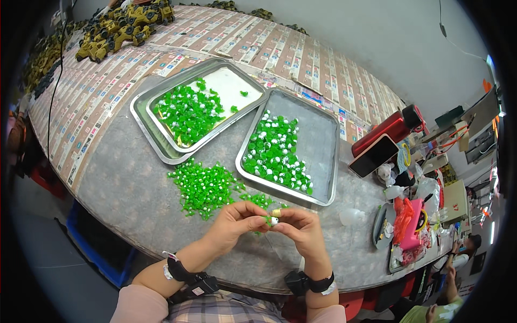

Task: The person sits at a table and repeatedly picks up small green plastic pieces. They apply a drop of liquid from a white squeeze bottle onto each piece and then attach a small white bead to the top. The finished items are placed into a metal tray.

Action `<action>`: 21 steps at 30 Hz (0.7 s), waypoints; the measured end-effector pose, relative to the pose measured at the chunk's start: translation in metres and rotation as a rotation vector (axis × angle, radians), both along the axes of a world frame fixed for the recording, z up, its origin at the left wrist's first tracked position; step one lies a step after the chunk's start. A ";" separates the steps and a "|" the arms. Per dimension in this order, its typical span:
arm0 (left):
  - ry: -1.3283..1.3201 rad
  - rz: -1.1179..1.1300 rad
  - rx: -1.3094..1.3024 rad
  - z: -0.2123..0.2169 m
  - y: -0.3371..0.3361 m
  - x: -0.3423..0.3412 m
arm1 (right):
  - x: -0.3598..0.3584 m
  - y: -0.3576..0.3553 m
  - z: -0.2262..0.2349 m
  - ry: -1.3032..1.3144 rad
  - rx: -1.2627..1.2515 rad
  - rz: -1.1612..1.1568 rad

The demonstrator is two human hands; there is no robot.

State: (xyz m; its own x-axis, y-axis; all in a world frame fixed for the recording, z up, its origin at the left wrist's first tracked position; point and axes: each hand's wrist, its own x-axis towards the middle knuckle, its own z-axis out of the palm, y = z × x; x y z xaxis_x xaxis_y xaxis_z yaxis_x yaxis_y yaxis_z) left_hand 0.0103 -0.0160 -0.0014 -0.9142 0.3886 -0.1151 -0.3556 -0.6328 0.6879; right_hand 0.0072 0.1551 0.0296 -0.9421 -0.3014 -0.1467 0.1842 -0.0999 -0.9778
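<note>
My left hand (pixel 237 222) and my right hand (pixel 299 229) meet fingertip to fingertip over the near part of the table. The left thumb and forefinger pinch a small green plastic piece (pixel 267 219). Against it, my right fingers pinch a small white ball with a dark spot (pixel 274 221), like a toy eye. Whether the two are joined, I cannot tell. A yellowish wrap (pixel 277 213) covers a right fingertip. Just beyond my hands lies a loose pile of small green-and-white pieces (pixel 202 188). Farther off, a metal tray (pixel 329 161) holds many green pieces with white balls.
Left of that tray, two stacked metal trays (pixel 141 116) hold larger green pieces. At right stand a red bottle (pixel 385 131), a phone (pixel 373 156) and a pink basket (pixel 413 223). Yellow toy vehicles (pixel 121 29) are heaped at the far left. Other people sit at lower right.
</note>
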 end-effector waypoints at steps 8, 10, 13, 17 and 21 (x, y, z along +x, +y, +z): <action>-0.071 0.056 -0.015 0.001 0.002 -0.002 | 0.001 -0.003 -0.008 -0.006 -0.153 -0.087; -0.096 0.071 -0.032 0.001 0.002 -0.002 | 0.003 -0.006 -0.004 0.053 -0.140 -0.132; -0.103 0.060 -0.053 0.000 0.002 -0.002 | 0.004 -0.010 -0.001 0.103 -0.105 -0.154; -0.100 0.056 -0.070 0.002 0.001 -0.001 | 0.005 -0.012 0.000 0.111 -0.087 -0.155; 0.041 0.094 -0.241 0.000 0.003 0.000 | 0.006 -0.010 -0.004 0.138 -0.025 -0.152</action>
